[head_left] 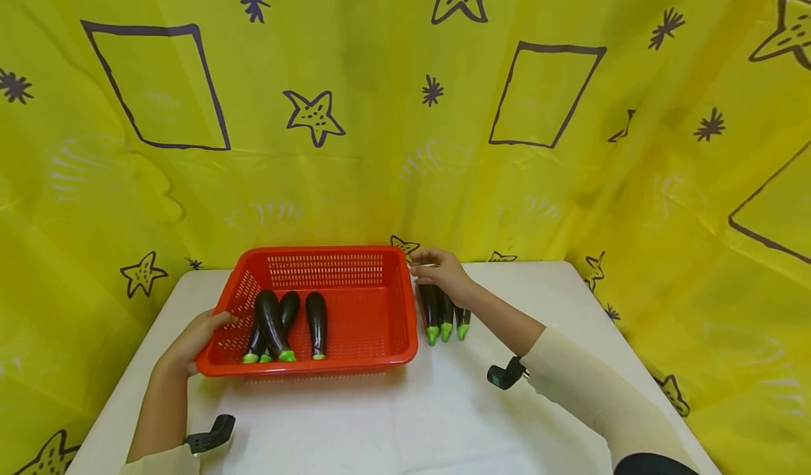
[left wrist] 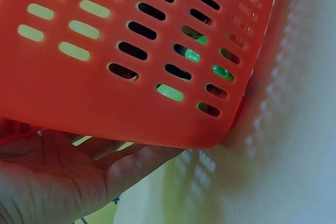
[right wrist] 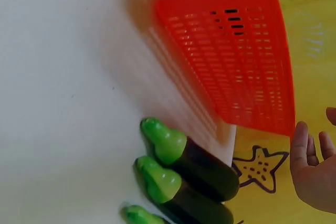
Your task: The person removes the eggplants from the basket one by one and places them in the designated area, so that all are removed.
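Observation:
A red plastic basket (head_left: 355, 320) is over the white table, its shadow showing along the underside in the left wrist view. My left hand (head_left: 198, 341) grips its left rim, thumb over the top and fingers beneath. Several dark eggplants (head_left: 317, 324) with green ends lie inside, in the left and middle part, some crossed. At the far right corner of the basket, my right hand (head_left: 443, 274) has its fingers loosely bent, fingertips right at the rim (right wrist: 292, 129). Under that hand, three more eggplants (right wrist: 210, 174) lie side by side on the table, green ends toward me; the hand partly hides them.
The white table (head_left: 443, 419) reaches back to a yellow curtain (head_left: 380, 179) printed with stars and frames, which also hangs along both sides. A black wrist camera (head_left: 212, 435) sits on the left wrist and another wrist camera (head_left: 507, 373) on the right.

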### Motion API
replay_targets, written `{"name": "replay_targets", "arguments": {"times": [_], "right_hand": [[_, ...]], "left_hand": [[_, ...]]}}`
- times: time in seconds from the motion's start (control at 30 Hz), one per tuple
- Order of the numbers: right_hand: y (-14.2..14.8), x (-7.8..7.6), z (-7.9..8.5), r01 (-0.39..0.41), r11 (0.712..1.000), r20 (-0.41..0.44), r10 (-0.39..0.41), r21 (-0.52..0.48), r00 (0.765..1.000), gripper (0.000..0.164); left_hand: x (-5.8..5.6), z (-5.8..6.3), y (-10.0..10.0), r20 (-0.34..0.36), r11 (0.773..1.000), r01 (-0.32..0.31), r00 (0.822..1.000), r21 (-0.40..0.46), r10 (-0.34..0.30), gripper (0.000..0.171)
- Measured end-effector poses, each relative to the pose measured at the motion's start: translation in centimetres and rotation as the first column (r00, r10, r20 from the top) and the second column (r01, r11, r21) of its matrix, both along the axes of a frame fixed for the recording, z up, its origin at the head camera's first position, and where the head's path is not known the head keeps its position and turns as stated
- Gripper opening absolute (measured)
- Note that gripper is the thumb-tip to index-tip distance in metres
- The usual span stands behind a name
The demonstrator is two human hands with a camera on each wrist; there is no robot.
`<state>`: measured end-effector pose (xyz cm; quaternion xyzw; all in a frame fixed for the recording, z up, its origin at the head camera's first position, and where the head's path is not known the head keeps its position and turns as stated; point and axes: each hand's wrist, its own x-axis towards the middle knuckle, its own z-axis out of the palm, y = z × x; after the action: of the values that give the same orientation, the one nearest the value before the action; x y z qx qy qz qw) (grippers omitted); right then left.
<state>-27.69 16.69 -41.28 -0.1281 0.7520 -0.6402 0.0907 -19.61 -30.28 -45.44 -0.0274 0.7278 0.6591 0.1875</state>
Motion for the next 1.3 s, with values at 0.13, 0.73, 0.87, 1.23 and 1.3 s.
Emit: {"name": "replay_targets", "arguments": {"times": [0.13,0.73,0.87,1.23,1.3], "right_hand": [[-1.2,-0.2,0.5,-0.054,0.999,-0.002,0.054,0.003,0.999,0.041],[-8.0,-1.2,2.9,-0.169,0.985,0.197,0.172,-0.032,0.965,0.04],[-9.4,-1.6,2.8,-0.167,0.986,0.263,0.166,-0.018,0.95,0.044],[-11.2,-3.0,3.4,-0.199,0.98,0.293,0.182,0.029,0.939,0.044],[-11.3,-3.2,3.4,-0.203,0.978,0.297,0.183,0.038,0.937,0.042]], "left_hand": [[-0.1,-0.1,0.0,-0.001,1.0,0.001,1.0,0.002,-0.001,0.06],[-0.2,0.1,-0.1,0.016,1.0,0.003,1.0,0.002,-0.003,0.06],[-0.1,0.0,0.0,0.018,1.0,-0.009,1.0,0.002,0.009,0.06],[0.0,-0.1,0.2,0.012,1.0,-0.004,1.0,0.004,0.004,0.06],[-0.1,-0.1,0.2,0.011,1.0,0.001,1.0,0.005,-0.001,0.06]]}}
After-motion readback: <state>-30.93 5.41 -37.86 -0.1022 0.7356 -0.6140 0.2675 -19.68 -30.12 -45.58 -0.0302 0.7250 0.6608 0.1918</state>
